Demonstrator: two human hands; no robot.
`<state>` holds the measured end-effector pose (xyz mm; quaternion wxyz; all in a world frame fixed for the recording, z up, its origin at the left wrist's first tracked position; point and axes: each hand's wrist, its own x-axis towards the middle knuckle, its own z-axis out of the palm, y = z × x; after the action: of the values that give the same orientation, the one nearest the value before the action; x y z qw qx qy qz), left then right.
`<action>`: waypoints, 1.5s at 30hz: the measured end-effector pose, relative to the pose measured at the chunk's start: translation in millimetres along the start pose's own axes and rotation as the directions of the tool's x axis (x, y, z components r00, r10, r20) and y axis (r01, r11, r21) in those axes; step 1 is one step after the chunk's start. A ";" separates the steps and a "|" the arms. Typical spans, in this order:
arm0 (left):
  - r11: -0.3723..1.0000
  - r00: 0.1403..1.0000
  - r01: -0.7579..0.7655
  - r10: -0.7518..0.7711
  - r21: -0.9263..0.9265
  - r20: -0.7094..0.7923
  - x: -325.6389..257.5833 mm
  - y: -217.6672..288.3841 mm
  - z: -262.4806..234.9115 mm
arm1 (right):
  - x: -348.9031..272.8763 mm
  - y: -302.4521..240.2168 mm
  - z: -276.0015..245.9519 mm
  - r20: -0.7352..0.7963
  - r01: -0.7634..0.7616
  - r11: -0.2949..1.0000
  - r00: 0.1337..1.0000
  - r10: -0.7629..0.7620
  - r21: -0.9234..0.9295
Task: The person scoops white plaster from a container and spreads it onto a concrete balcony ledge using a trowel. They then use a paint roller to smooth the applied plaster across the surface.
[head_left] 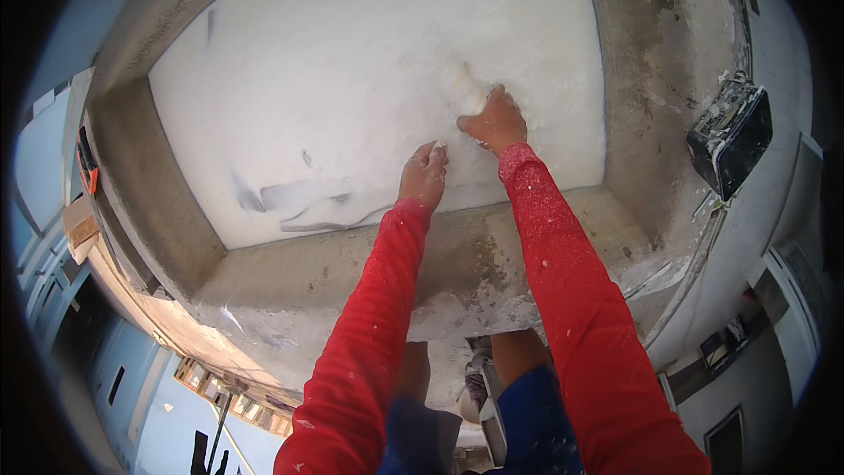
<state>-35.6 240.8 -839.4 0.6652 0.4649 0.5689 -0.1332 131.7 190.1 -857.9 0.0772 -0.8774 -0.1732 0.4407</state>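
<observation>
A wide concrete basin (pixel 637 70) holds milky white liquid (pixel 352 62). Over its near part, my right hand (pixel 498 120) curls its thumb and fingers around a pale, whitish lump (pixel 472 92) that lies partly under the surface. The liquid hides the lump's full shape. Just left and nearer, my left hand (pixel 425 174) has its fingers bent together at the surface, with white stuff on the tips. Whatever may be between them cannot be made out. Both red sleeves carry white specks.
Grey strips or reflections (pixel 330 227) show near the basin's front left. A black box-like thing caked with white (pixel 731 141) is at the right rim. A red and black tool (pixel 87 163) sits by the left rim, above a brown block (pixel 81 224). My legs stand against the front wall.
</observation>
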 end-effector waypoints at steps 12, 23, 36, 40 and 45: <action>0.750 0.997 0.040 0.016 -0.661 0.078 -14.1 96.8 -0.2 | -142.0 13.7 -34.3 0.136 0.198 0.937 0.960 -0.245 0.288; 0.602 0.974 0.021 0.167 -0.798 0.152 -27.4 95.6 -9.8 | -145.7 26.8 -32.9 0.574 -0.303 0.591 0.742 -0.346 0.747; 0.839 0.960 -0.277 0.256 -0.469 -0.110 -0.2 85.7 -1.5 | 11.5 125.8 13.1 -0.024 -0.320 0.844 0.931 0.365 0.431; 0.797 0.961 -0.226 0.276 -0.560 0.005 -19.3 86.2 -2.6 | 4.9 118.5 0.1 0.044 -0.328 0.829 0.937 0.346 0.453; 0.822 0.955 -0.215 0.290 -0.527 0.063 -43.6 64.8 -17.8 | -29.8 101.6 -24.9 0.087 -0.163 0.452 0.979 0.184 0.877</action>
<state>-14.9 273.6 -769.4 0.8149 0.3312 0.4687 0.0808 159.1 85.1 -850.0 0.4733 -0.7300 0.1688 0.4633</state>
